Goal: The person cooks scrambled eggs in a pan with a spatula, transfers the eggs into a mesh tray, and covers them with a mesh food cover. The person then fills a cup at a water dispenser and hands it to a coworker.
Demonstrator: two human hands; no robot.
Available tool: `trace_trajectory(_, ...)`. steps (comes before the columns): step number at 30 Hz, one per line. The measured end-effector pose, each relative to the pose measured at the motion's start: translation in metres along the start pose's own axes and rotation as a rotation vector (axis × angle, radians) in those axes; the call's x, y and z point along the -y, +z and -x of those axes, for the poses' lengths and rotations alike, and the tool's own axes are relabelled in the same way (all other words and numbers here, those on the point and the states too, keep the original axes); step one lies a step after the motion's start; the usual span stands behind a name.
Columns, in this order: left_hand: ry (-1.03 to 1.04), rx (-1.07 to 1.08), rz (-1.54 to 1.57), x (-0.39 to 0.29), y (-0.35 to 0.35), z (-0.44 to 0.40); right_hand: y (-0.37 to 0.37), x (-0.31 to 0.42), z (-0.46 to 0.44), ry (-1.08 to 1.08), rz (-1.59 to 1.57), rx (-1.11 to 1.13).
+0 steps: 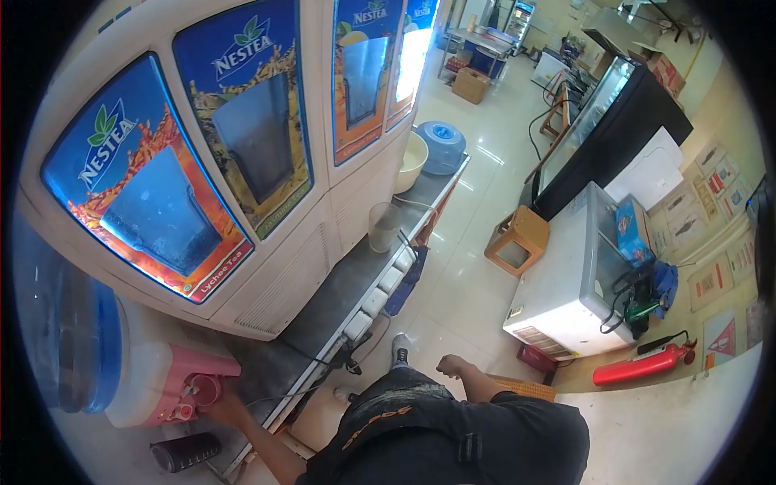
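Note:
My left hand (229,409) reaches to a pink-fronted water dispenser (174,368) at the lower left. Its fingers are wrapped round a pinkish cup (208,390), held close to the dispenser's taps; what is in the cup cannot be made out. A large blue water bottle (101,347) sits on the dispenser. My right hand (452,366) hangs in front of my body over the floor, fingers curled in, with nothing visible in it. Beside the dispenser stands a white drink machine with Nestea panels (153,194).
On the dark counter (323,303) are a clear plastic jug (384,226), a cream bucket (411,160) and a blue bottle (441,145). A black cylinder (186,453) lies below the dispenser. Rightward are a yellow crate (517,240), a chest freezer (558,283) and a fire extinguisher (638,365).

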State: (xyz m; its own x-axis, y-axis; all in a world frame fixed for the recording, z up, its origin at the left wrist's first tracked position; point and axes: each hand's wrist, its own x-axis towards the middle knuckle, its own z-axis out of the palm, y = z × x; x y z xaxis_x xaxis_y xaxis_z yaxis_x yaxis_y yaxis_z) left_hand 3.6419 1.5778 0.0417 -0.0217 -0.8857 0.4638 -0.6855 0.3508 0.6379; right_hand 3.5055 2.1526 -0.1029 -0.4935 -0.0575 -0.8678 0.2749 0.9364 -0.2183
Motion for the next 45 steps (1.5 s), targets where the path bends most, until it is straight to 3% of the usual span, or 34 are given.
trace_trajectory(4,-0.014,0.018,0.016,-0.004,-0.002,0.002,-0.003,0.006,-0.006,0.006,-0.015,-0.006)
trace_trajectory(7,-0.156,0.108,-0.062,-0.004,-0.001,0.001,-0.008,0.008,-0.009,-0.004,-0.021,-0.005)
trace_trajectory(13,-0.159,0.08,0.005,-0.018,-0.009,0.003,-0.013,0.013,-0.012,0.008,-0.011,0.025)
trace_trajectory(16,-0.061,0.043,0.073,-0.023,-0.012,0.003,-0.011,0.011,-0.013,0.017,-0.019,0.013)
trace_trajectory(19,-0.186,0.081,0.016,-0.018,-0.008,0.003,-0.013,0.008,-0.015,0.033,-0.004,0.041)
trace_trajectory(28,-0.068,0.06,0.082,-0.028,-0.015,0.002,-0.006,0.002,-0.01,0.031,-0.044,0.041)
trace_trajectory(31,-0.097,0.114,-0.042,-0.026,-0.015,0.001,-0.005,0.001,-0.008,0.041,-0.054,0.048)
trace_trajectory(33,-0.189,0.332,0.77,0.017,0.025,-0.008,-0.006,0.004,-0.002,0.041,-0.072,0.037)
trace_trajectory(35,-0.121,0.304,0.916,0.034,0.013,-0.004,-0.007,0.004,0.001,0.05,-0.131,0.042)
trace_trajectory(37,0.059,0.1,0.371,-0.015,-0.004,-0.002,-0.008,0.002,-0.002,0.02,-0.203,0.022)
trace_trajectory(40,0.065,-0.022,0.083,-0.031,-0.016,-0.002,-0.005,0.008,0.002,0.045,-0.281,-0.007)
trace_trajectory(42,0.005,-0.013,0.166,-0.029,-0.019,-0.005,-0.004,0.01,0.0,0.064,-0.254,0.015)
trace_trajectory(45,-0.087,-0.005,0.093,-0.012,-0.011,-0.003,0.0,-0.026,-0.032,-0.205,-0.077,0.074)
